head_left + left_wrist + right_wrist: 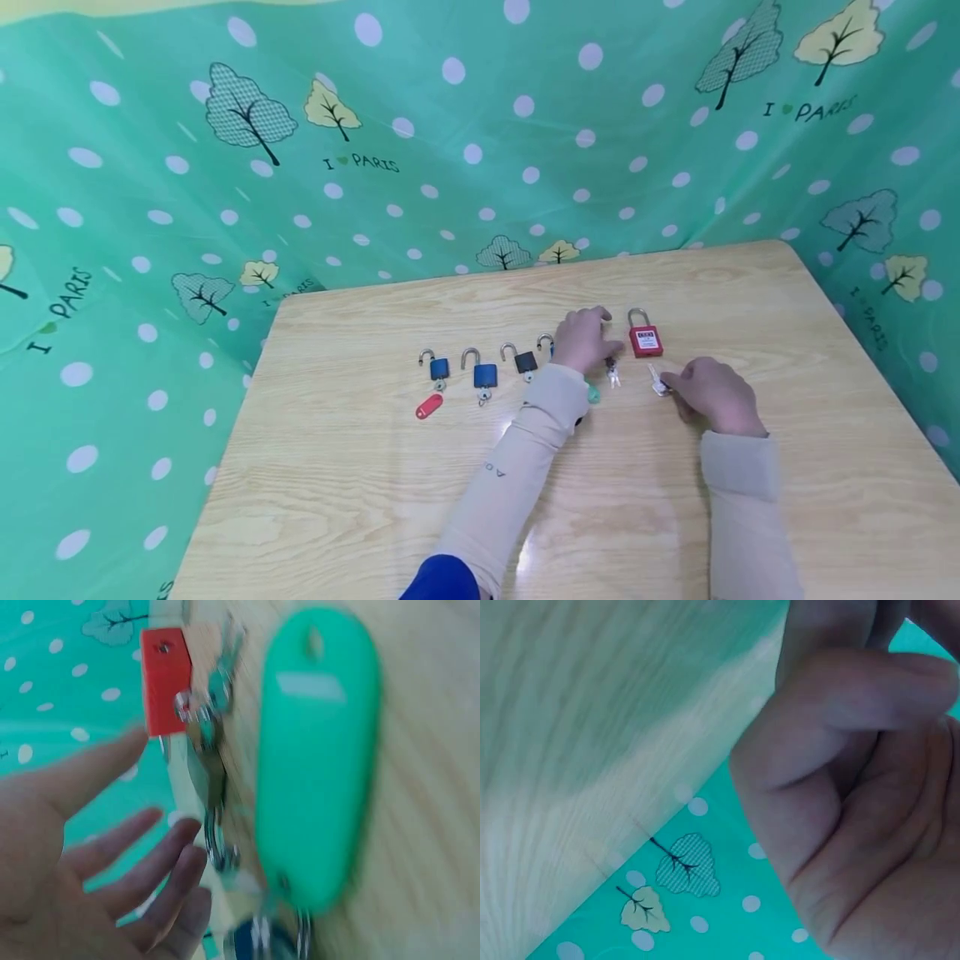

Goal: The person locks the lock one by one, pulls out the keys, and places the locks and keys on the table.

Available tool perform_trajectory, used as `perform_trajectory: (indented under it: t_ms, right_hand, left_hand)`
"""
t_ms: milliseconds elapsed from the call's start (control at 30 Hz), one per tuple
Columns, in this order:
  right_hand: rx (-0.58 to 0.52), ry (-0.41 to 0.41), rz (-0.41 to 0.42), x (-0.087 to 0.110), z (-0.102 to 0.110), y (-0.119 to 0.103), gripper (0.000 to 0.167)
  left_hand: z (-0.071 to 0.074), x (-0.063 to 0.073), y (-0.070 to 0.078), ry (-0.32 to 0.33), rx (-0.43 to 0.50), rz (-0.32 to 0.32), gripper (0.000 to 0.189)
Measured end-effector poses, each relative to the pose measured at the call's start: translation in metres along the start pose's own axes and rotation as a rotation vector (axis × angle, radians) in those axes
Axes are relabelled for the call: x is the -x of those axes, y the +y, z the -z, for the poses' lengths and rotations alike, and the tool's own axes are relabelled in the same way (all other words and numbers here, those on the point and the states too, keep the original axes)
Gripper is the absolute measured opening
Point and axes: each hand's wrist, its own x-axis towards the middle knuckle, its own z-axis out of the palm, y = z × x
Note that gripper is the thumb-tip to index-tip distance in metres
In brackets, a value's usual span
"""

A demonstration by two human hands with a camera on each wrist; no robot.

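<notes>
Covering both forearms with light sleeves [750, 525], reaching in from the near side of the red padlock [646, 342].

Counting one red tag [429, 407], well left of the red padlock and nearer.

Pinching one silver key [660, 386] between thumb and fingers of the right hand [720, 396], just on the near side of the red padlock; hiding those fingertips from the right wrist view. Judging the key: probably weighing little, being stiff, thin and rather slippery; best taking hold by the broad head, leaving the blade bare.

Counting one green tag [319, 765], near-left of the red padlock.

Including two blue padlocks [485, 376], well left of the red padlock, showing open shackles; also one small key bunch [614, 374], just near-left of it, and one dark padlock [526, 362], farther left.

Holding the left hand [583, 340] loosely spread, just left of the red padlock, showing nothing gripped; leaving contact with the key bunch impossible to tell.

Rating the red padlock itself: probably weighing more than the key, being rigid and sturdy; best gripping by the body's sides.

Closing off the far side, beyond the red padlock, with dotted green cloth [487, 200].
</notes>
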Motion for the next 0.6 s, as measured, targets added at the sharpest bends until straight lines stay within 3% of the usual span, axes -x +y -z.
perform_trajectory:
  t_ms: [133,333,467,600]
  right_hand:
    - [0.009,0.018,-0.004,0.004,0.003,0.003,0.048]
    - [0.059,0.106,0.035,0.006,0.007,-0.001,0.059]
    - [0.037,0.191,0.097,0.003,0.001,-0.014,0.053]
    - [0.021,0.220,0.159,0.001,-0.009,-0.030,0.047]
  left_hand:
    - [0.005,0.005,-0.004,-0.055,-0.092,-0.028,0.055]
    - [0.011,0.011,-0.011,-0.083,-0.096,-0.040,0.045]
    - [0.010,0.011,-0.014,-0.084,-0.115,-0.056,0.034]
    - [0.009,0.011,-0.016,-0.088,-0.143,-0.071,0.027]
